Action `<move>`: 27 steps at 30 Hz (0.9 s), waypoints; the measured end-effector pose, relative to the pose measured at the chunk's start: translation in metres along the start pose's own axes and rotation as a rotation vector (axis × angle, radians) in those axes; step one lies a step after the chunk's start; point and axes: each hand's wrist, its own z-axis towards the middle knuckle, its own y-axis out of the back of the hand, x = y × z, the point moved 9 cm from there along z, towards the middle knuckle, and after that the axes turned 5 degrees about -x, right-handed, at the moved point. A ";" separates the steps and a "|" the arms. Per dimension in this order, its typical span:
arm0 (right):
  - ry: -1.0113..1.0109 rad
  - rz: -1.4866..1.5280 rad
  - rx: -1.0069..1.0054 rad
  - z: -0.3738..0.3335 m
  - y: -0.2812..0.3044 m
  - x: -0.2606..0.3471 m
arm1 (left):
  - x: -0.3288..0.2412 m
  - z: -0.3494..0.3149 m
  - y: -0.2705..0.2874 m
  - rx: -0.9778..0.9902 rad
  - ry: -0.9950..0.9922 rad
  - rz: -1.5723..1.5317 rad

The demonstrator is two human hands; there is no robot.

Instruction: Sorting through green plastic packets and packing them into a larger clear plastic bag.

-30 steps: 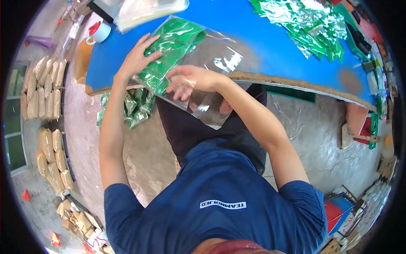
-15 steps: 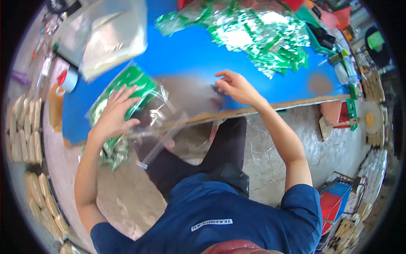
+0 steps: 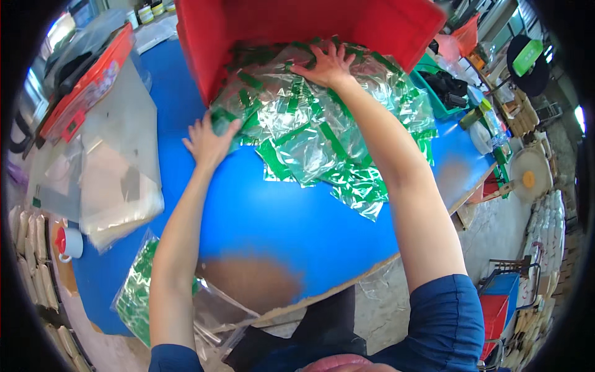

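A heap of clear plastic bags with green printing (image 3: 304,149) spills over the blue tabletop from the mouth of a tipped red bin (image 3: 279,22). My right hand (image 3: 328,68) lies on the far part of the heap, its fingers spread. At the heap's left edge is my left hand (image 3: 212,141), fingers apart and the thumb against a green-edged bag. Under my left forearm, at the near edge of the table, rests a stack of green printed bags (image 3: 136,288), partly hidden. Beside it a clear plastic bag (image 3: 217,310) overhangs the edge.
Large clear plastic sheets (image 3: 121,180) and an orange-red basket (image 3: 87,93) occupy the table's left side. A white-and-red mug (image 3: 71,243) stands at the left edge. To the right are a teal crate (image 3: 440,102) of dark items and a round fan (image 3: 530,180).
Both hands have moved forward, away from the near edge to the heap. My left hand has left the green stack. The view has shifted, bringing more of the red bin into sight.
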 end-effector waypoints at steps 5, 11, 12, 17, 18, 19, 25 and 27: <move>0.056 -0.048 0.276 -0.013 -0.043 -0.002 | -0.052 -0.024 -0.013 0.018 -0.134 -0.130; 0.429 -0.035 -0.007 -0.065 -0.026 0.005 | -0.086 -0.134 -0.005 0.148 -0.368 0.010; 0.525 -0.021 -0.045 -0.083 -0.019 0.013 | -0.086 -0.152 0.002 0.170 -0.373 0.047; 0.614 0.022 -0.139 -0.147 -0.002 0.029 | -0.076 -0.216 0.028 0.236 -0.387 0.072; 0.613 0.191 -0.028 -0.149 0.004 0.035 | -0.071 -0.226 0.033 0.233 -0.387 0.077; 0.615 0.362 0.075 -0.148 0.014 0.042 | -0.077 -0.235 0.043 0.147 -0.514 0.152; 0.147 0.084 -0.111 -0.039 0.042 -0.075 | -0.093 -0.235 0.016 0.176 -0.602 0.144; 0.019 0.012 0.154 -0.033 -0.005 -0.101 | -0.098 -0.244 0.004 0.206 -0.532 0.136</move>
